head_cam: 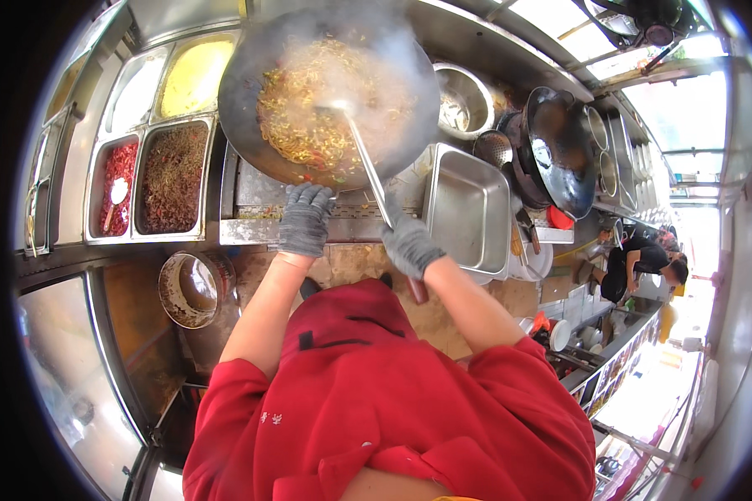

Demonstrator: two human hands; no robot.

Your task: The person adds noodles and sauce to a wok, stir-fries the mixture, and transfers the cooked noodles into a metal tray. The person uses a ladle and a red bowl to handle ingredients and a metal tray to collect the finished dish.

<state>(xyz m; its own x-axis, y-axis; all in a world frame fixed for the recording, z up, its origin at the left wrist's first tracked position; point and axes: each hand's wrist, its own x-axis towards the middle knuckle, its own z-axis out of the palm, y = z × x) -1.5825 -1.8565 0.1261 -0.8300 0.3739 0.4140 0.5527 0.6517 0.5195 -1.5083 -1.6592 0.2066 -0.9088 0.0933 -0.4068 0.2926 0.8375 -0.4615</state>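
Steam rises from noodles (pixel 313 119) with bits of red and green in a large black wok (pixel 244 113) before me. My left hand (pixel 305 219), in a grey knit glove, is closed at the wok's near rim, apparently around its handle. My right hand (pixel 410 238), gloved the same way, grips the long metal shaft of a wok ladle or spatula (pixel 366 156). The tool's wooden handle end sticks out below that hand. Its head rests among the noodles, blurred by steam, so its exact shape cannot be told.
Left stand steel pans of chopped red food (pixel 122 166), dark minced food (pixel 172 172) and yellow food (pixel 197 75). Right are an empty steel pan (pixel 470 219), a round pot (pixel 485 100), a skimmer (pixel 494 147) and another wok (pixel 558 150). A bucket (pixel 191 288) is lower left; a person (pixel 633 263) sits far right.
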